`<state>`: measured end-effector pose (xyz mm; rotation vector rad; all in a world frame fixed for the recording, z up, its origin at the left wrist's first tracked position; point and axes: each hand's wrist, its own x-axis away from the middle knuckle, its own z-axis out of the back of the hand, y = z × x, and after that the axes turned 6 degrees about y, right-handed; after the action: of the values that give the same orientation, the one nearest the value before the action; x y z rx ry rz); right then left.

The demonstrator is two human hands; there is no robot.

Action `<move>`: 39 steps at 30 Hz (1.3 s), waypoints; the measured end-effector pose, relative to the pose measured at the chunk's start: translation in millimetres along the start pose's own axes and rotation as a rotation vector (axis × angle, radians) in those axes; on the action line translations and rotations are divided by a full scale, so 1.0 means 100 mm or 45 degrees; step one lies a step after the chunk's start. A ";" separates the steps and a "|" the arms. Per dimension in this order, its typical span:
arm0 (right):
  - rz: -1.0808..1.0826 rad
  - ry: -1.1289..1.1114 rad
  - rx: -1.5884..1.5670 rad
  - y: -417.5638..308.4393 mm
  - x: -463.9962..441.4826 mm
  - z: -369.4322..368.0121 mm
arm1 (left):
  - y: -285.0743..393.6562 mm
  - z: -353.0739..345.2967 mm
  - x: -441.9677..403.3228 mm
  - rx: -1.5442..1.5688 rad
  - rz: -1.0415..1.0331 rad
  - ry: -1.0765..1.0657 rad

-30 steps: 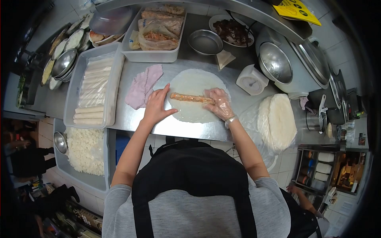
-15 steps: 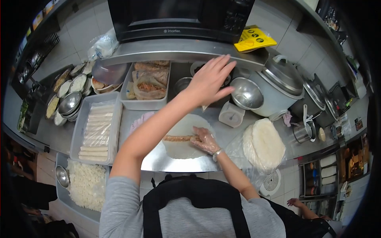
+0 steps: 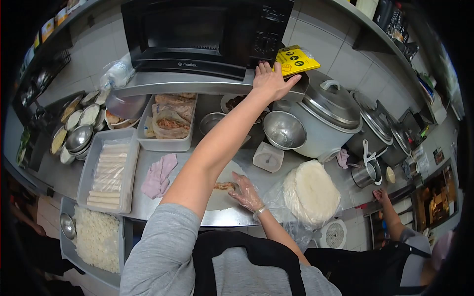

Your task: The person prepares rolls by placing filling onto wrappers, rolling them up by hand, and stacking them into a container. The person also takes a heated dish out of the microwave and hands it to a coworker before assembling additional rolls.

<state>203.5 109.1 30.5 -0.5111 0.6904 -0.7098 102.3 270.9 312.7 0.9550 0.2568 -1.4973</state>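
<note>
Wrapper, thin, pale and curved-edged, lies flat on our shiny steel table, partly hidden, with some lumpy orange-brown filling, behind our left forearm. Our right hand, in a crinkled clear glove, has fingers loosely spread at the filling's end, contact unclear; right of it we see a floury white stack in crumpled plastic. Farther, past a smooth metal bowl, our bare left hand is unclenched at the black microwave, whose top is cut off.
</note>
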 end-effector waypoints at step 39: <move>0.104 0.225 1.106 -1.52 -5.90 1.67 | -2.01 1.26 -0.73 2.467 0.791 0.661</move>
<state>-68.9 472.5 470.0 0.3771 0.4971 -0.9022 -139.6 279.4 366.6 2.5549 -1.2835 -0.4813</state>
